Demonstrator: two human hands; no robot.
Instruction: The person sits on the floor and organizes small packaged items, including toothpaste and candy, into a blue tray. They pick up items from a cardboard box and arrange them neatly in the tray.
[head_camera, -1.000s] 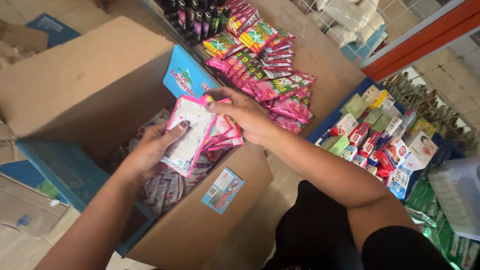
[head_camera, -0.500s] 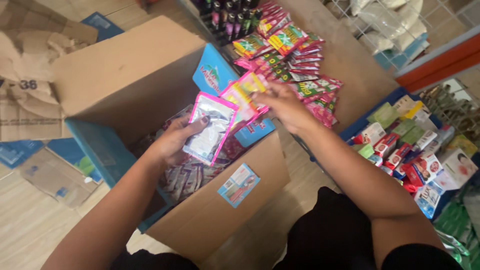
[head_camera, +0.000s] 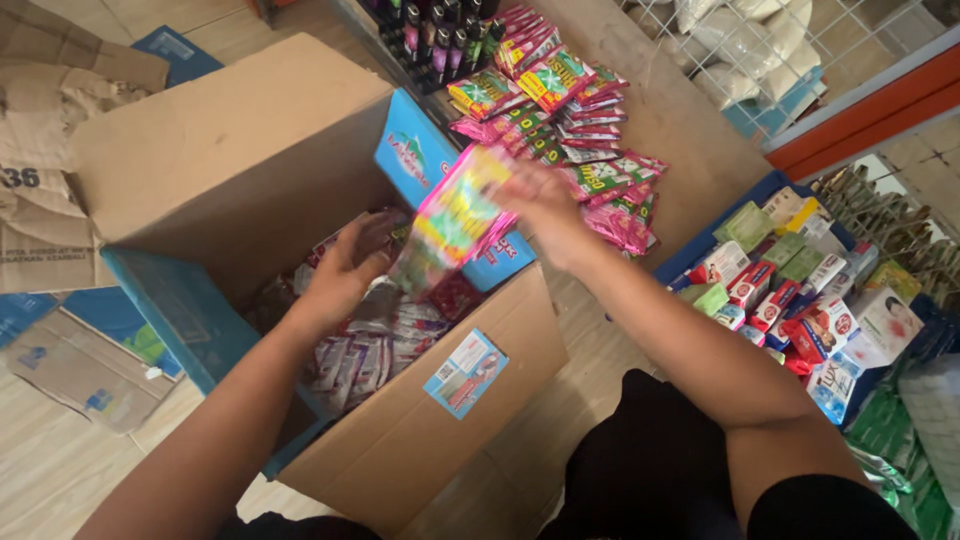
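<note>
Pink sachet bundle (head_camera: 462, 212) smeared by motion blur, left hand (head_camera: 352, 262) fingers partly hidden behind it, cardboard box (head_camera: 225, 165) interior mostly shadowed, both arms cut off by the bottom edge, small boxes (head_camera: 800, 290) too small to tell apart.

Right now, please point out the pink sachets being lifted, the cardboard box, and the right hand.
pink sachets (head_camera: 462, 212), head view, middle of the bundle
cardboard box (head_camera: 400, 450), head view, front wall
right hand (head_camera: 545, 205), head view, back of hand

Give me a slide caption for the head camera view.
Right hand lifts pink sachets from cardboard box; left hand reaches inside.
</note>
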